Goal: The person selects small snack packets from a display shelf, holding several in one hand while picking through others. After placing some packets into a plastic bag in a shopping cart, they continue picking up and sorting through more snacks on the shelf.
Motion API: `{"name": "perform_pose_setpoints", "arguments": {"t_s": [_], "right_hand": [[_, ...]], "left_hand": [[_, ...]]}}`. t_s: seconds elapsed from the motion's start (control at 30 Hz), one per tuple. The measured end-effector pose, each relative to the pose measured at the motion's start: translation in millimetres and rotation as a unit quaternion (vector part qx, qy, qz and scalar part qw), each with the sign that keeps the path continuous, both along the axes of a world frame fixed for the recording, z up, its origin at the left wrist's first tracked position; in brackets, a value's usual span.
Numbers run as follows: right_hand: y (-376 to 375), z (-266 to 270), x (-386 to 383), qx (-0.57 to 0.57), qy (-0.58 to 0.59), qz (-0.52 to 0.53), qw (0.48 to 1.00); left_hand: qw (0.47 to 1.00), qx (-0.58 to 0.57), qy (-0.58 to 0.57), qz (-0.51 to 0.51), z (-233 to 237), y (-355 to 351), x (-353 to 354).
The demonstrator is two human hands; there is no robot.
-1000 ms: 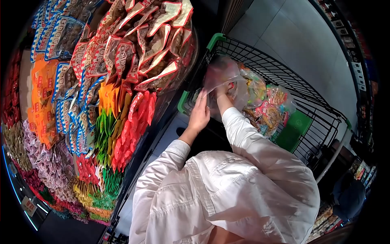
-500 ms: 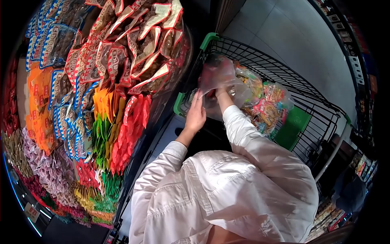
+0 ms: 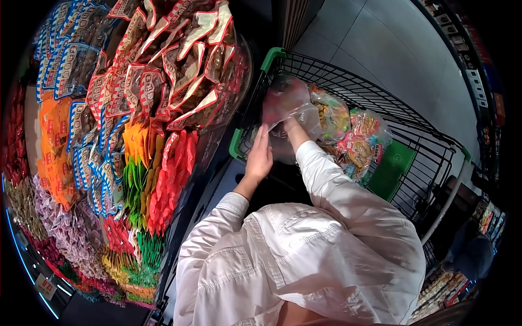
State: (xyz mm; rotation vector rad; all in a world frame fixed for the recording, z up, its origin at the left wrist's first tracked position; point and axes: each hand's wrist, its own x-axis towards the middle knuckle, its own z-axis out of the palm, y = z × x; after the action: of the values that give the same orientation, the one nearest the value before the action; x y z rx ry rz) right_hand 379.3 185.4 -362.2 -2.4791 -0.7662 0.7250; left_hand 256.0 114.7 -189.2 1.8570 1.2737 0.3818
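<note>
A clear plastic bag (image 3: 285,100) with reddish contents lies at the far end of the shopping cart (image 3: 375,89). My left hand (image 3: 260,156) is at the bag's near edge, its straight fingers pressed together on the plastic film. My right hand (image 3: 293,130) reaches into the bag's mouth, and its fingers are hidden by the film. Beside it, in the cart, a clear bag of yellow-green packets (image 3: 330,117) rests against another bag of red and yellow snack packets (image 3: 361,138).
On my left, a display holds heaps of red-edged snack packets (image 3: 185,60), blue-striped packets (image 3: 76,65), orange packets (image 3: 57,146) and red packets (image 3: 173,179). A green panel (image 3: 392,171) is in the cart near its handle (image 3: 443,206). Tiled floor (image 3: 375,38) lies beyond the cart.
The view has shifted slightly. My right hand is a little lower by the bag's mouth, and the film around it has moved. My left hand stays at the bag's edge.
</note>
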Motion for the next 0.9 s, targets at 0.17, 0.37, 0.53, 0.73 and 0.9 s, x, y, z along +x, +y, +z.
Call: {"name": "perform_pose_setpoints", "arguments": {"t_s": [0.17, 0.37, 0.53, 0.73, 0.9], "right_hand": [[-2, -8, -7, 0.024, 0.059, -0.045, 0.997], [-34, -35, 21, 0.146, 0.394, -0.185, 0.888], [-55, -19, 41, 0.180, 0.519, -0.193, 0.813], [-72, 24, 55, 0.189, 0.541, -0.156, 0.804], [-82, 83, 64, 0.108, 0.509, -0.110, 0.847]], "left_hand": [[1.000, 0.003, 0.017, -0.023, 3, -3, 2], [1.000, 0.015, -0.007, 0.012, -1, -5, -4], [0.998, 0.035, -0.020, 0.041, -7, -3, -3], [0.998, 0.043, -0.031, 0.019, 1, 2, -1], [0.999, 0.042, -0.027, 0.004, 19, 22, 6]]}}
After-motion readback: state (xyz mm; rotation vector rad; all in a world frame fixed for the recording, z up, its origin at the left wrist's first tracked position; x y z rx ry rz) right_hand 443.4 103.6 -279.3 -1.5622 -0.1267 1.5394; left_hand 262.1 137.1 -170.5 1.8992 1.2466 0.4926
